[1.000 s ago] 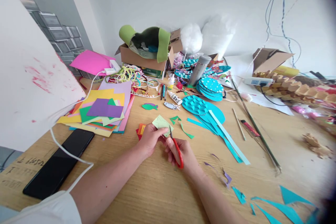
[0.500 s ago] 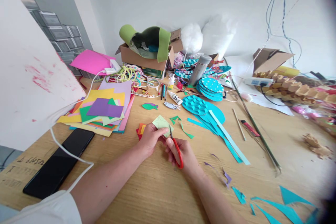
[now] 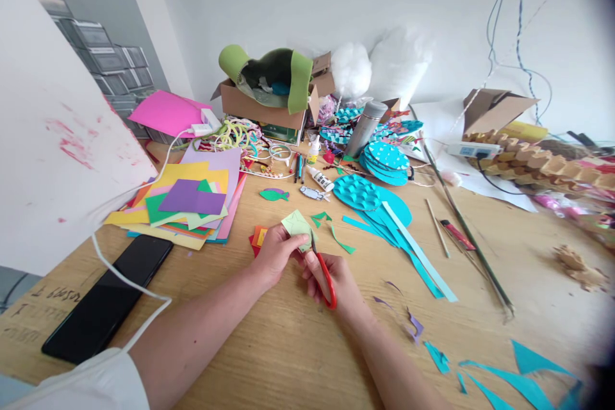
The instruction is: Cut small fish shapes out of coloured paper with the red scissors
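Between thumb and fingers, my left hand (image 3: 275, 255) pinches a small piece of light green paper (image 3: 296, 224) with faint drawn lines on it. My right hand (image 3: 336, 282) is closed round the red handles of a pair of scissors (image 3: 328, 282). The blades meet the right edge of the paper, partly covered by my thumbs. Small red and orange paper pieces (image 3: 259, 235) lie just left of my left hand. Past the paper are green paper scraps (image 3: 340, 238), a green and purple paper fish (image 3: 275, 195) and a grey-white paper fish (image 3: 314, 193).
Coloured paper sheets (image 3: 192, 197) and a black phone (image 3: 109, 295) lie at left, with a white cable (image 3: 154, 298) crossing the phone. Blue strips (image 3: 418, 250), a long stick (image 3: 471, 230) and a red cutter (image 3: 457, 234) lie at right. A grey flask (image 3: 368, 128) stands behind.
The light green paper has tilted and shifted very slightly to the right, and the scissor blades look a little more closed. Both arms stay almost in place.
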Action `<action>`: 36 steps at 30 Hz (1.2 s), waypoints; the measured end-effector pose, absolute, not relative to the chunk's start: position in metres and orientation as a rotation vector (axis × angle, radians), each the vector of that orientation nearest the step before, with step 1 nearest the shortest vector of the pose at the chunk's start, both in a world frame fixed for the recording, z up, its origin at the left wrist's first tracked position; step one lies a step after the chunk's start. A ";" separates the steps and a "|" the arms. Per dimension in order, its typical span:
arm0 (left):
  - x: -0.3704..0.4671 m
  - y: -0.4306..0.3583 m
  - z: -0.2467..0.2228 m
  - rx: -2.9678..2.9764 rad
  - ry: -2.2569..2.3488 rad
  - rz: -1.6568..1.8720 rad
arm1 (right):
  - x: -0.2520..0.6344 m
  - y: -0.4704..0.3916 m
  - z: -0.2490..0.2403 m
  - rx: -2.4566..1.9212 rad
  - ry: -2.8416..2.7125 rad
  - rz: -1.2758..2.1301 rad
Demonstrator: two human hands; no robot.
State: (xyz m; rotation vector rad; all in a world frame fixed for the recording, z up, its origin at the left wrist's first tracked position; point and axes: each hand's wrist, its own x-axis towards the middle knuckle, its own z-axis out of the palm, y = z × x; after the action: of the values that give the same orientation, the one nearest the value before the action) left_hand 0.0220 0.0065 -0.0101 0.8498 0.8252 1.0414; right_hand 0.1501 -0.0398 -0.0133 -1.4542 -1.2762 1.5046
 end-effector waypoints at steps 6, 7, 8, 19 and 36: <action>0.021 0.007 -0.014 0.877 0.808 1.043 | 0.150 -0.039 -0.013 -1.454 -1.281 1.506; 0.021 0.007 -0.014 0.877 0.809 1.045 | 0.151 -0.039 -0.013 -1.453 -1.281 1.507; 0.021 0.007 -0.014 0.877 0.809 1.046 | 0.151 -0.039 -0.014 -1.451 -1.282 1.508; 0.021 0.008 -0.013 0.870 0.840 1.070 | 0.151 -0.039 -0.014 -1.460 -1.292 1.507; 0.021 0.007 -0.012 0.890 0.851 1.056 | 0.150 -0.038 -0.013 -1.475 -1.292 1.505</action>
State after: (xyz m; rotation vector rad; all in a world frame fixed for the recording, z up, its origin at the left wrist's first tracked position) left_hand 0.0211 0.0067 -0.0123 0.8897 0.8507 1.0562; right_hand 0.1500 -0.0385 -0.0131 -1.4754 -1.2924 1.5050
